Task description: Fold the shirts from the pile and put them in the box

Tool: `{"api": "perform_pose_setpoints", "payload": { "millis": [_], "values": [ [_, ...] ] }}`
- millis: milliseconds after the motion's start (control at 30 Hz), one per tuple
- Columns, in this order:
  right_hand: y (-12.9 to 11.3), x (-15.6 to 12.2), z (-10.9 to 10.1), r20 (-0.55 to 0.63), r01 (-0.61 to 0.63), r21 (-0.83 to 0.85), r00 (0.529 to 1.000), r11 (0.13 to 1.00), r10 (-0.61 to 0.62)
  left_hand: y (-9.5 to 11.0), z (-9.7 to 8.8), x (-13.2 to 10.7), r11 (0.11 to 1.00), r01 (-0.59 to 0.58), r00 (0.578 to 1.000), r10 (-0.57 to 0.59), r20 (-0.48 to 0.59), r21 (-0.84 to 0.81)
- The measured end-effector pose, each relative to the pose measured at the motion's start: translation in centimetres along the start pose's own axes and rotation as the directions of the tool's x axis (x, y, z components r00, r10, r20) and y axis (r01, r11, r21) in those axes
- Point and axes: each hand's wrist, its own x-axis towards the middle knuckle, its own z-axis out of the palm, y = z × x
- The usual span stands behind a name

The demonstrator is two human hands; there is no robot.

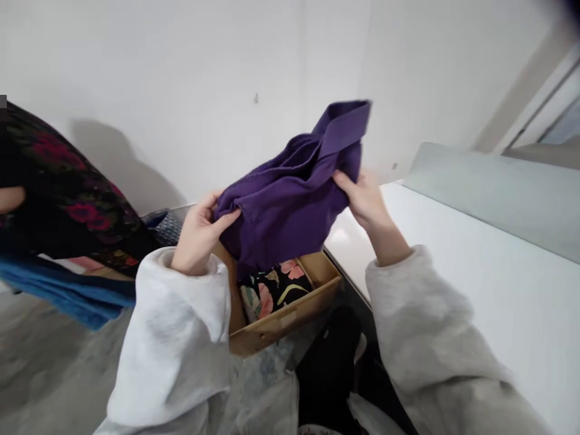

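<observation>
A folded purple garment [294, 205] hangs in the air between my two hands, above an open cardboard box. Its upper right end has a stiff band, a collar or a waistband; I cannot tell which. My left hand [199, 226] pinches its left edge, thumb in front and fingers behind. On the right side, my right hand [362, 196] grips it below the band, again with the thumb in front. Beneath it, the cardboard box [285, 320] holds a black cloth with a floral print [276, 290]. The garment hides the box's far side.
A white tabletop [475, 260] lies to the right, with a pale greenish panel [498, 193] at its back. At left, black floral fabric [86, 187] and blue cloth [67, 290] are near another person's arm [11, 198]. A white wall [181, 78] stands behind.
</observation>
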Motion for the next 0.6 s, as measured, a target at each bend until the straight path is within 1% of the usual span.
{"api": "perform_pose_setpoints", "payload": {
  "millis": [33, 100, 167, 233, 300, 367, 433, 467, 500, 533, 600],
  "values": [
    [1.8, 0.3, 1.5, 0.049, -0.039, 0.011, 0.998, 0.999, 0.038, -1.3, -1.0, -0.2, 0.997, 0.053, 0.998, -0.055, 0.031, 0.064],
    [5.4, 0.0, 3.8, 0.114, -0.144, 0.008, 0.983, 0.99, 0.142, -4.1, -2.5, -1.1, 0.972, 0.119, 0.986, -0.139, 0.088, 0.203],
    [8.8, -1.3, 5.1, 0.147, -0.259, -0.012, 0.955, 0.966, 0.258, -6.6, -3.3, -2.4, 0.934, 0.148, 0.972, -0.198, 0.125, 0.324],
    [11.3, -2.8, 5.6, 0.169, -0.344, -0.029, 0.924, 0.939, 0.344, -8.6, -3.6, -3.8, 0.898, 0.172, 0.954, -0.255, 0.16, 0.404],
    [13.1, -4.0, 5.6, 0.207, -0.397, -0.046, 0.894, 0.917, 0.397, -10.2, -3.8, -4.9, 0.874, 0.183, 0.932, -0.3, 0.203, 0.45],
    [14.6, -4.7, 5.5, 0.265, -0.439, -0.079, 0.856, 0.895, 0.444, -11.8, -3.9, -5.4, 0.858, 0.174, 0.905, -0.333, 0.264, 0.482],
    [16.2, -5.0, 5.7, 0.324, -0.483, -0.136, 0.803, 0.865, 0.5, -13.6, -3.9, -5.3, 0.828, 0.163, 0.866, -0.381, 0.325, 0.537],
    [17.1, -5.0, 6.0, 0.342, -0.497, -0.171, 0.78, 0.851, 0.524, -14.8, -3.8, -5.0, 0.779, 0.164, 0.837, -0.435, 0.333, 0.605],
    [18.2, -5.1, 6.4, 0.349, -0.5, -0.222, 0.761, 0.837, 0.547, -16.0, -3.7, -4.7, 0.699, 0.168, 0.804, -0.505, 0.313, 0.695],
    [19.3, -5.2, 6.9, 0.346, -0.496, -0.284, 0.745, 0.821, 0.57, -17.3, -3.5, -4.3, 0.591, 0.175, 0.772, -0.578, 0.263, 0.787],
    [21.6, -5.7, 7.9, 0.324, -0.47, -0.41, 0.726, 0.781, 0.607, -19.8, -3.0, -3.7, 0.359, 0.193, 0.72, -0.684, 0.117, 0.913]
  ]
}}
